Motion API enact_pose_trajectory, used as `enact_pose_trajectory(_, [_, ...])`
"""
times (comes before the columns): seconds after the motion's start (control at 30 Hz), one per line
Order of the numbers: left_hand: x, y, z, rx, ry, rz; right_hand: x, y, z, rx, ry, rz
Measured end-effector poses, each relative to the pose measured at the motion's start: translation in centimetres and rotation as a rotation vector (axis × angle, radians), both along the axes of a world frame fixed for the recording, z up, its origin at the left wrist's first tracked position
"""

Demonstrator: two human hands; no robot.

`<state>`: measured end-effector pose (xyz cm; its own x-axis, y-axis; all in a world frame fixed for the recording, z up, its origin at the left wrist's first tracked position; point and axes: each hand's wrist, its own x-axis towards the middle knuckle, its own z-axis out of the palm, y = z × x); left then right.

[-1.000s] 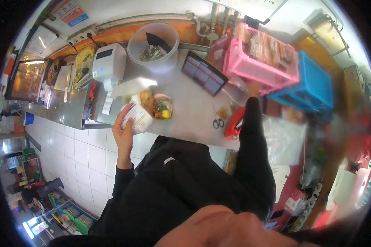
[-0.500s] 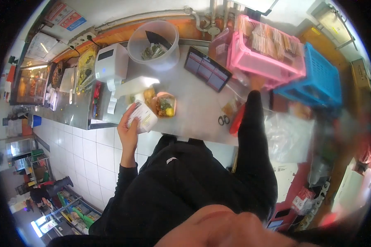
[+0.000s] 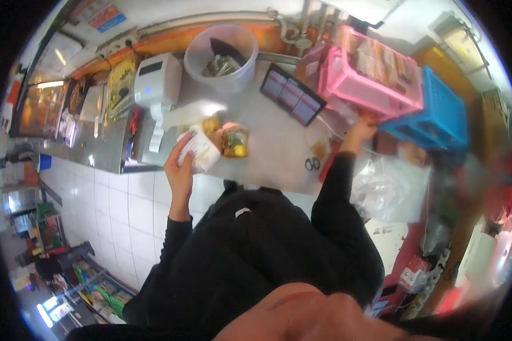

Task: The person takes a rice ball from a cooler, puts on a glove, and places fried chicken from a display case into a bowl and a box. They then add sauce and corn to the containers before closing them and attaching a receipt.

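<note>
Pinching a printed white item [image 3: 201,154] between thumb and fingers, barely parted, the left hand [image 3: 179,175] held it beside the food [image 3: 233,139], above the near edge of the counter [image 3: 276,153]. The right hand [image 3: 361,132] was at the lower edge of the pink crate [image 3: 370,99]; from where I stood, its finger opening and any hold could not be told. Good handling called for a light pinch, clear of the food, and an unhurried right-hand reach
</note>
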<state>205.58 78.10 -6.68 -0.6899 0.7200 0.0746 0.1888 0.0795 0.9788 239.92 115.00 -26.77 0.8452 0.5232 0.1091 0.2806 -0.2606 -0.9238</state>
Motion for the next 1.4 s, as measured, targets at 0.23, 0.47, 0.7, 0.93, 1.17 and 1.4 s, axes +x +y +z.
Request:
enact_pose_trajectory(0.23, [-3.3,-0.5,-1.6,0.047,-0.011,0.096,-8.0,-13.5,5.7,-0.073,0.463,1.008])
enact_pose_trajectory(0.47, [-5.6,-0.3,0.0,0.168,-0.105,0.008,-20.9,-20.8,3.1,-0.359,0.127,1.546])
enact_pose_trajectory(0.7, [-8.7,-1.7,-1.3,0.192,-0.064,-0.014,-22.9,-22.2,11.4,-0.212,-0.191,1.425])
enact_pose_trajectory(0.93, [-7.5,0.4,-0.1,0.262,0.095,-0.112,-26.5,-27.8,21.8,-0.195,0.523,1.793])
enact_pose_trajectory(1.17, [-6.8,0.8,0.9,0.494,-0.479,-0.283,-27.3,-29.8,23.3,-0.105,0.438,1.789])
enact_pose_trajectory(1.4, [-6.7,-0.2,3.3,0.571,-1.004,-0.512,-28.0,-30.6,24.4,-0.018,0.387,1.685])
